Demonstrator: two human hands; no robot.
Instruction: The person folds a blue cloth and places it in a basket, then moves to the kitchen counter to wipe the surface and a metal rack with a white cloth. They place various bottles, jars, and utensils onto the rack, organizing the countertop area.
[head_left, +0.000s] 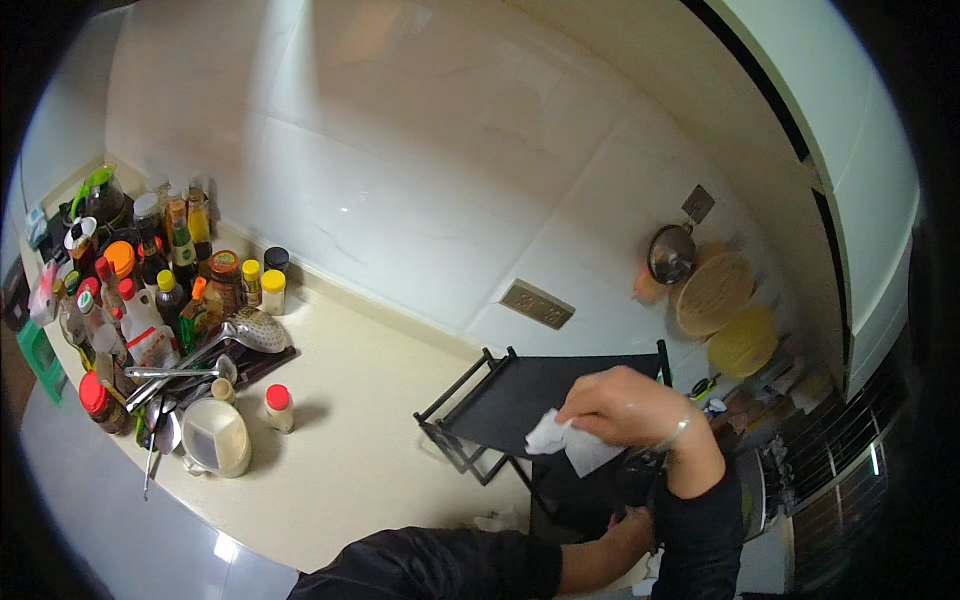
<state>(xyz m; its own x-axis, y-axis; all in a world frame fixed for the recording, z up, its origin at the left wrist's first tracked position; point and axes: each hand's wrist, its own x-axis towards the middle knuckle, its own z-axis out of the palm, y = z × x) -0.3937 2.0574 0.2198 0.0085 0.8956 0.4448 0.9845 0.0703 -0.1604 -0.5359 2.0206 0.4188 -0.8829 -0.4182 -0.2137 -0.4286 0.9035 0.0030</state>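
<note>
A crumpled white tissue or cloth (589, 450) is pinched in the fingers of my right hand (622, 409). It hangs over the front edge of a black rack (555, 390), which has a flat top shelf and thin tubular legs. My left hand (634, 525) reaches in low beside the rack's lower part, beneath my right hand. Its fingers are partly hidden in dark shadow, so what it grips there cannot be made out. Black sleeves cover both forearms.
Bottles and jars (180, 255) crowd the counter's left end. Nearer are metal ladles (255, 330), a pale container (216, 439) and a red-lidded shaker (279, 409). A socket plate (538, 304) sits on the wall. Strainers and baskets (715, 294) hang at right.
</note>
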